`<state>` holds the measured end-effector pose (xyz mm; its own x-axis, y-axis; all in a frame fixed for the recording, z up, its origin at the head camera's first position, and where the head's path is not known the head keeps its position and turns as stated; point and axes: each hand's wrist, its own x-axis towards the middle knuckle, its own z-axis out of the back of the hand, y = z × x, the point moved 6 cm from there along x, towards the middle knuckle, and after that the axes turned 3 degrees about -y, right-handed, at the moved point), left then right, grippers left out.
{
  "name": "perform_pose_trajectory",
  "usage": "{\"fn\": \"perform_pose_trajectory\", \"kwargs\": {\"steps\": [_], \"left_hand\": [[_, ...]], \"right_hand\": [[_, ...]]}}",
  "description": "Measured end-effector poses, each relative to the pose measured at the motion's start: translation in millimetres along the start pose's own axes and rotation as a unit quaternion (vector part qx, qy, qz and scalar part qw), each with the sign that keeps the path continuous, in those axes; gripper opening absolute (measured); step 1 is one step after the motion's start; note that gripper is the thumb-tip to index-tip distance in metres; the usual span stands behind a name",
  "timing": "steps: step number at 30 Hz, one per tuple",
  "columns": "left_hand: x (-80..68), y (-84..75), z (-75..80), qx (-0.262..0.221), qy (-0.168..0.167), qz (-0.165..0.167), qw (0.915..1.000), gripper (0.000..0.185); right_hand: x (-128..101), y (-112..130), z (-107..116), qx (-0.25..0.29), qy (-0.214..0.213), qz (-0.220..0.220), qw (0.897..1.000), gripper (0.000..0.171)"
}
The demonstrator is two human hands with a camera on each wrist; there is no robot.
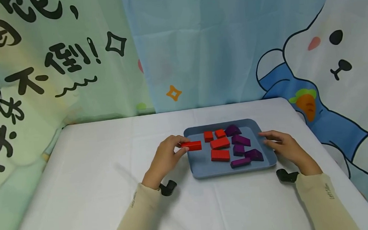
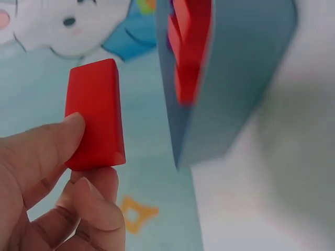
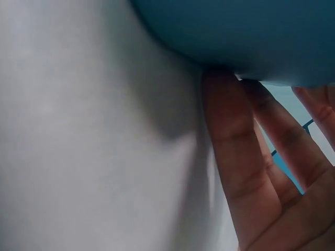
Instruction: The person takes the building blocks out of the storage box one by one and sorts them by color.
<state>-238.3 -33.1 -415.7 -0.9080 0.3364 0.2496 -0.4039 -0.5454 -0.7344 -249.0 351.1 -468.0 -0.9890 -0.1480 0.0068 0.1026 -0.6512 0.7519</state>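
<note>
Care suits this lift: left hand (image 1: pixel 167 157), just left of frame centre, pinches the long red block (image 1: pixel 192 145) over the blue tray (image 1: pixel 203 166)'s left rim, so hold it level while the straight-fingered, empty right hand (image 1: pixel 284 146) steadies the right rim.

I'm seeing the red block (image 2: pixel 95 112) looking smooth and matt, like painted wood. The blue tray (image 1: pixel 206 168) is showing a dull plastic finish. White cloth is covering the desk (image 1: pixel 112 189), lightly creased, and the printed backdrop (image 1: pixel 217 46) is hanging as soft fabric.
</note>
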Motion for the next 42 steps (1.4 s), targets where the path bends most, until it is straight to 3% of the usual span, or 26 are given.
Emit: {"fn": "perform_pose_trajectory", "kwargs": {"steps": [6,14,27,33,37,42], "left_hand": [[8.8,32.5,19.1,0.038,-0.03,0.051,0.9975,0.024],[20.5,69.3,22.7,0.073,-0.009,0.113,0.9909,0.023],[25.4,95.6,17.7,0.077,0.011,0.146,0.9862,0.021],[21.0,88.4,21.5,0.122,0.0,0.161,0.9793,0.039],[16.3,66.5,23.7,0.138,-0.032,0.116,0.9831,0.048],[4.8,37.6,10.2,0.088,-0.044,0.045,0.9941,0.046]], "right_hand": [[-3,-4,0,0.005,-0.002,-0.001,1.0,0.042],[-4,-9,0,0.017,-0.004,-0.014,1.0,0.043],[-4,-11,-4,0.031,-0.006,-0.021,0.999,0.043],[-3,-10,-4,0.024,-0.007,-0.024,0.999,0.043],[-1,-9,-5,0.024,-0.013,-0.016,1.0,0.042],[1,-7,-5,0.012,-0.025,0.007,1.0,0.04]]}}
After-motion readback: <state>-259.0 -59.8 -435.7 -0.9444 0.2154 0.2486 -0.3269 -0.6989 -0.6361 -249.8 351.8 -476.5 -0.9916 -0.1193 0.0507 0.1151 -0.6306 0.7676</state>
